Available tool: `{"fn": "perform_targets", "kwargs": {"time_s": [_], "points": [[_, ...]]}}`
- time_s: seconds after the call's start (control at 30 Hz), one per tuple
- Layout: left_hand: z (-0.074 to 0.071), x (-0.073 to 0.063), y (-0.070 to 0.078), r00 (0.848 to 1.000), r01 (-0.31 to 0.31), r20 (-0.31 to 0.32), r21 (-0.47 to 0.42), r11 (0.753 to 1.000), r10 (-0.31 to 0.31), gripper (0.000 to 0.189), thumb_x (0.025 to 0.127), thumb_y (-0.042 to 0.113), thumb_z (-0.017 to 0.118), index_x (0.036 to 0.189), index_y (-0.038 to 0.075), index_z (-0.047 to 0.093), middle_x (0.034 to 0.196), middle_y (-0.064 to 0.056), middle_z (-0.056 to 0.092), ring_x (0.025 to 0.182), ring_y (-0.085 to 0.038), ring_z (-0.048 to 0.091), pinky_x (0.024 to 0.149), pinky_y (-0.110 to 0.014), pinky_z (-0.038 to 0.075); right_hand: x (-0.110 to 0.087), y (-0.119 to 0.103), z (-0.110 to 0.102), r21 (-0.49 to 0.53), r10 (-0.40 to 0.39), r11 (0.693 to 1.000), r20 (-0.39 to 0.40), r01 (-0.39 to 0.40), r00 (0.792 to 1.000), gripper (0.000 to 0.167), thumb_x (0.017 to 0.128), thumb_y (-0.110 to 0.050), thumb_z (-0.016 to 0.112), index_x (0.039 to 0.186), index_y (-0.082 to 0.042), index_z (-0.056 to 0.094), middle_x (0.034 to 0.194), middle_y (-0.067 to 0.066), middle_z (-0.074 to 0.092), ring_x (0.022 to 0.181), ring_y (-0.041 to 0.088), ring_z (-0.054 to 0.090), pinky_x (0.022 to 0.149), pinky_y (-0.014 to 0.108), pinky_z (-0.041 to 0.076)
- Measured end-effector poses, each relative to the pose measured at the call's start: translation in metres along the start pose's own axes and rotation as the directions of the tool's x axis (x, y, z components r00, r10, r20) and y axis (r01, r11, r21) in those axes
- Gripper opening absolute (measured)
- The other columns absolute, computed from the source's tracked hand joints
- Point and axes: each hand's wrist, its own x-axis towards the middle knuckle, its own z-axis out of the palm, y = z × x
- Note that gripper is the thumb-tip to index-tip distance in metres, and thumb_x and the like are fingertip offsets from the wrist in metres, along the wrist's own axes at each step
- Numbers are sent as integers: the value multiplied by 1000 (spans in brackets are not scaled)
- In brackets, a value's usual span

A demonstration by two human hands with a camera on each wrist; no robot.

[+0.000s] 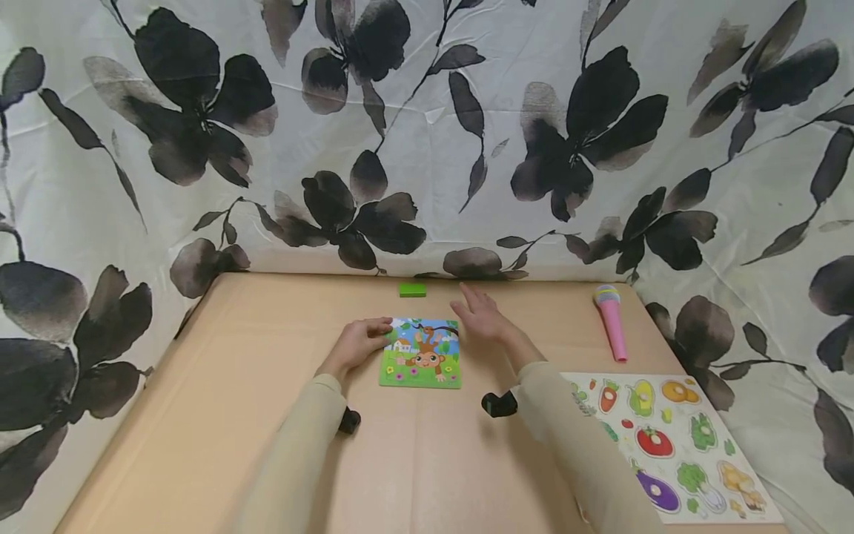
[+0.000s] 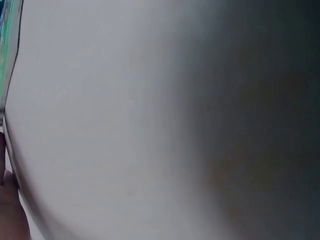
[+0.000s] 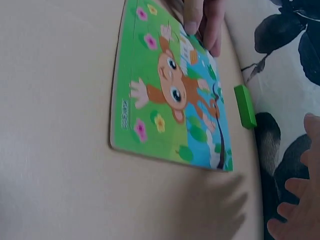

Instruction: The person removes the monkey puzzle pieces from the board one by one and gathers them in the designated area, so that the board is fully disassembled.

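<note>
A square monkey picture puzzle [image 1: 420,367] lies on the table, showing an orange monkey on green grass under a blue sky. At its upper left edge, my left hand [image 1: 356,345] pinches the board; the thumb and fingers [image 3: 192,22] also show there in the right wrist view. Just beyond the puzzle's upper right corner is my right hand [image 1: 485,319], its fingers extended and spread, holding nothing. In the right wrist view those fingers [image 3: 300,200] appear apart from the board. Only a sliver of the puzzle [image 2: 6,50] enters the left wrist view.
A green block [image 1: 412,290] sits near the table's back edge, beside the floral cloth [image 1: 440,148]. On the right lie a pink toy microphone [image 1: 611,324] and a white board with vegetable pictures [image 1: 674,423], partly covered by my right sleeve [image 1: 567,430].
</note>
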Motion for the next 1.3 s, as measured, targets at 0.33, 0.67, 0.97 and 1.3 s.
{"fn": "perform_targets", "kwargs": {"time_s": [0.33,0.67,0.97,1.3], "points": [[-1,2,3,999,22,25,-23,999,-21,33,89,8,70,121,-1,68,141,-7,55,136,-28,43,115,-43,29,12,-13,26,149,-99,983,-83,111,992,43,102,-26,53,135,1,55,137,17,55,128,34,51,106,45,42],[-4,3,1,1000,16,11,-19,1000,-15,36,88,9,71,123,-2,66,143,-8,53,137,-29,41,116,-43,27,27,-21,54,294,-20,954,-102,49,995,32,99,-21,60,126,-5,64,120,8,66,110,24,60,97,40,49],[-4,3,1,999,40,21,-30,999,-39,38,90,13,71,126,1,65,145,-4,51,139,-27,38,116,-44,25,35,-25,72,283,34,959,-86,-8,996,28,96,-20,64,122,-10,68,115,3,69,106,20,62,95,37,50],[-5,-1,1,1000,27,17,3,1000,-27,39,90,13,71,126,1,65,142,-5,53,137,-29,41,115,-45,28,41,-31,85,234,23,972,-106,3,994,28,96,-17,63,122,-9,69,117,6,69,107,22,62,96,38,49]]}}
